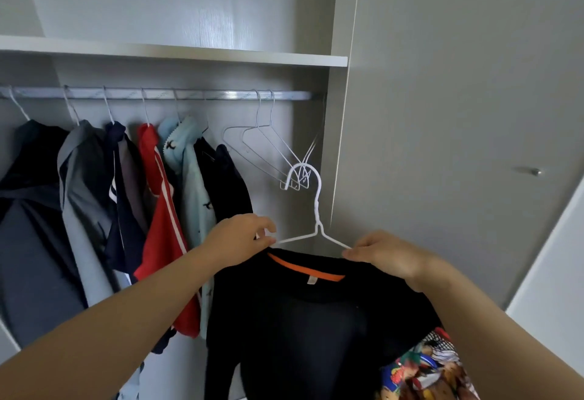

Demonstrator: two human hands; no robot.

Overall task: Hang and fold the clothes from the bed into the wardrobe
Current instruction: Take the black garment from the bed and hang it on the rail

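Observation:
A black top with an orange neck lining (303,304) hangs on a white wire hanger (317,206) that I hold up in front of the open wardrobe. My left hand (240,238) pinches the hanger's left shoulder at the cloth. My right hand (385,257) grips the right shoulder of the hanger and the black cloth together. The hanger's hook is well below the metal rail (221,95). A colourful patterned garment (423,368) shows under my right forearm.
Several garments hang on the rail's left part, among them a red one (158,210) and a pale blue one (189,178). Empty wire hangers (265,146) hang at the rail's right end. A shelf (189,51) runs above. A closed grey door (458,115) with a knob (537,172) stands to the right.

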